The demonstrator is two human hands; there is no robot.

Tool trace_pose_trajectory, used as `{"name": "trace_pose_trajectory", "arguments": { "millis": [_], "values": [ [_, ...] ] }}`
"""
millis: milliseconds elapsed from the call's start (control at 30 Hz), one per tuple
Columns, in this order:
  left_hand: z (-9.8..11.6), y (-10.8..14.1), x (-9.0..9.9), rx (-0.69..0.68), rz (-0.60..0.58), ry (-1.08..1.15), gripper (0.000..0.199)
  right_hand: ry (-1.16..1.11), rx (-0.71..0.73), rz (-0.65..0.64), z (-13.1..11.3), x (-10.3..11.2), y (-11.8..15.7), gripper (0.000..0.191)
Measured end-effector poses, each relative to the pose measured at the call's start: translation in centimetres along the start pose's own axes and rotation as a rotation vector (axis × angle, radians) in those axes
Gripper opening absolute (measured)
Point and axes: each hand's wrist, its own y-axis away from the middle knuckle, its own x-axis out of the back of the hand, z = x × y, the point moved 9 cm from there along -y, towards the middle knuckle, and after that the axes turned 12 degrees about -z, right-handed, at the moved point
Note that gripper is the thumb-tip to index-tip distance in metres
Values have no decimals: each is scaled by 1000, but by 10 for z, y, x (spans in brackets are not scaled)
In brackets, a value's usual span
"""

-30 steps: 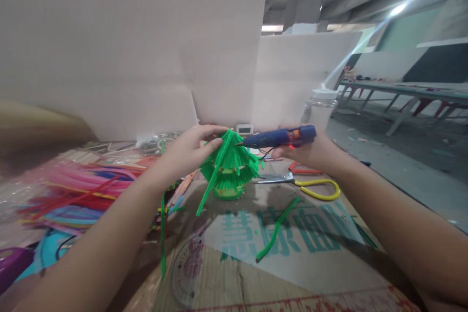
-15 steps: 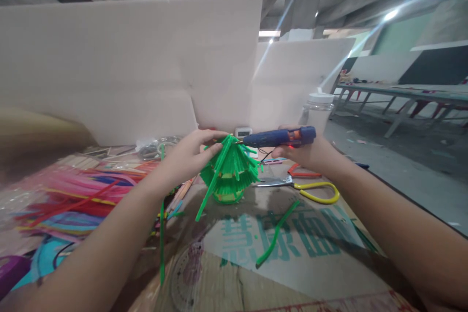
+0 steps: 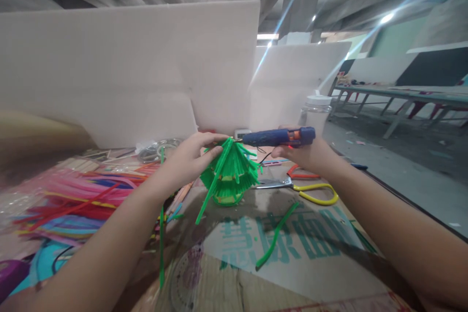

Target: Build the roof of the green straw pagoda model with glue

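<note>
A green tiered cone of pipe cleaners stands upright near the middle. My left hand grips its upper left side between thumb and fingers. A longer green strip slants down from the cone's front left. My right hand is closed on a dark blue glue gun, whose nozzle points left and meets the cone's top. A small red light glows under the gun. One loose green pipe cleaner lies in front, to the right of the cone.
Yellow-handled scissors lie right of the cone, beside an orange-handled tool. Colourful pipe cleaners are piled at left. A clear bottle stands behind my right hand. White boards rise at the back.
The glue gun's nozzle has shifted slightly left, onto the cone's tip. The whole view has tilted a little. Both hands keep their holds.
</note>
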Motion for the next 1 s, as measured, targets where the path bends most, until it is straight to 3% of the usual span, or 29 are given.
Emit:
{"name": "trace_pose_trajectory", "arguments": {
  "millis": [333, 667, 1000],
  "values": [
    [-1, 0, 0, 7, -7, 20, 35, -10, 61, -41, -2, 2, 1, 30],
    [-28, -4, -9, 47, -49, 264, 40, -71, 72, -166, -4, -8, 1, 33],
    [-12, -2, -4, 20, -15, 141, 38, -101, 58, -147, -6, -8, 1, 31]
  ]
}}
